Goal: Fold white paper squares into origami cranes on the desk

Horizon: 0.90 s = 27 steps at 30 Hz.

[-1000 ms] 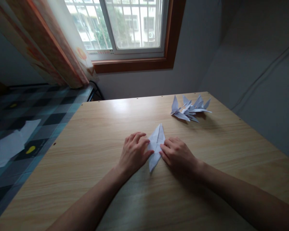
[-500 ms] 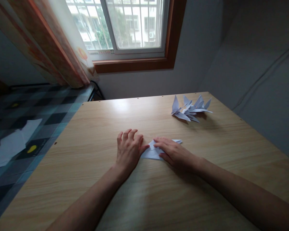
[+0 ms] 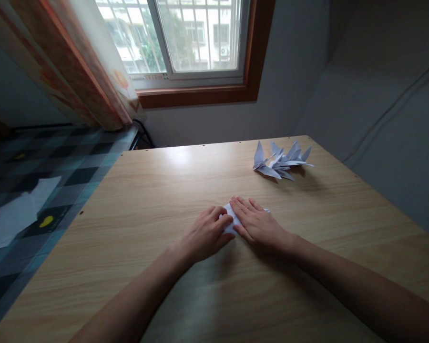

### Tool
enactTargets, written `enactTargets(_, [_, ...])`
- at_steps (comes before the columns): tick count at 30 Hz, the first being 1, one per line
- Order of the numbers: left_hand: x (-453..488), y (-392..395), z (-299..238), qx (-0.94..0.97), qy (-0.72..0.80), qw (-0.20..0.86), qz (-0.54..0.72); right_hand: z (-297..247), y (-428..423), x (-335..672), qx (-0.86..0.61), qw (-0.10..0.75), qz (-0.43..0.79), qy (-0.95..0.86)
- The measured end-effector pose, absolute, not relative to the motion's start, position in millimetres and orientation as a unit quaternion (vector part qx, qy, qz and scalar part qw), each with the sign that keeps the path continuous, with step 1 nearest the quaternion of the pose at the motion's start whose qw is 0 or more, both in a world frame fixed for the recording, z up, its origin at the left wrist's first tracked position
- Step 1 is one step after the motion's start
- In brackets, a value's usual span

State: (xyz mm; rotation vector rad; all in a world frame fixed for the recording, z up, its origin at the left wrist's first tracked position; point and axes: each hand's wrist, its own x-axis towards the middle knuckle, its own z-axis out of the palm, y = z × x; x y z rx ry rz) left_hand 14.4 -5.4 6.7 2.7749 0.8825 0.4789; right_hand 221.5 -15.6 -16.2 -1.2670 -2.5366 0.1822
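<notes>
A folded piece of white paper [image 3: 229, 218] lies flat on the wooden table [image 3: 157, 200], mostly covered by my hands. My right hand [image 3: 259, 225] rests on it with fingers stretched flat, pressing it down. My left hand [image 3: 208, 233] meets it from the left, fingers curled onto the paper's left edge. Only a small white patch shows between the hands, plus a tip past the right hand's fingers.
Several finished white paper cranes [image 3: 281, 162] sit in a cluster at the table's far right. A bed with a checked cover [image 3: 39, 166] and loose white paper [image 3: 14, 214] lies to the left. A window and curtain are behind, with a grey wall at right.
The paper turned from pointing away to lying sideways and flat. My left hand, lifted and spread half a second ago, has come back onto the paper's left edge. My right hand stays pressing.
</notes>
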Motion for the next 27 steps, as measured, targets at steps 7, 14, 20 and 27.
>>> enactTargets(7, [9.6, 3.3, 5.6, 0.909, 0.359, 0.143, 0.156, -11.3, -17.5, 233.1, -0.382, 0.283, 0.129, -0.87])
enactTargets(14, [4.0, 8.0, 6.3, 0.911, 0.372, 0.097, 0.149, -7.2, -15.7, 234.7, -0.355, 0.298, 0.127, -0.877])
enactTargets(20, [2.7, 6.4, 7.5, 0.919, 0.342, 0.087, 0.174, -7.8, -16.3, 232.9, -0.363, 0.298, 0.098, -0.877])
enactTargets(27, [7.5, 5.2, 8.1, 0.901, 0.38, 0.078, 0.193, -5.1, -16.3, 228.1, -0.431, 0.291, 0.107, -0.847])
